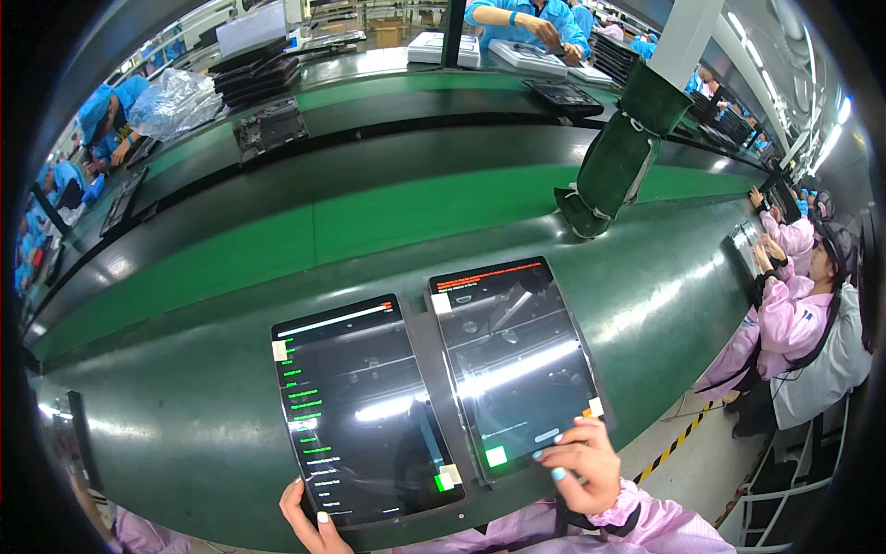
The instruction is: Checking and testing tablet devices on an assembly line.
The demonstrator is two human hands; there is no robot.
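Note:
Two dark tablets lie side by side on the green bench. My left hand grips the lower left corner of the left tablet, one finger along its side edge and the thumb at its bottom edge. That screen shows a list of mostly green text lines. Above the lower right corner of the right tablet is my right hand, fingers apart and bent toward the glass, holding nothing. Whether a fingertip touches the screen, I cannot tell. This screen has red text on top and a bright green square low down. Pale stickers sit on both tablets.
A post wrapped in green cloth rises from the bench's far side. Beyond runs a conveyor line bearing an opened device and stacked dark trays. Workers in blue sit across; a person in pink works at right.

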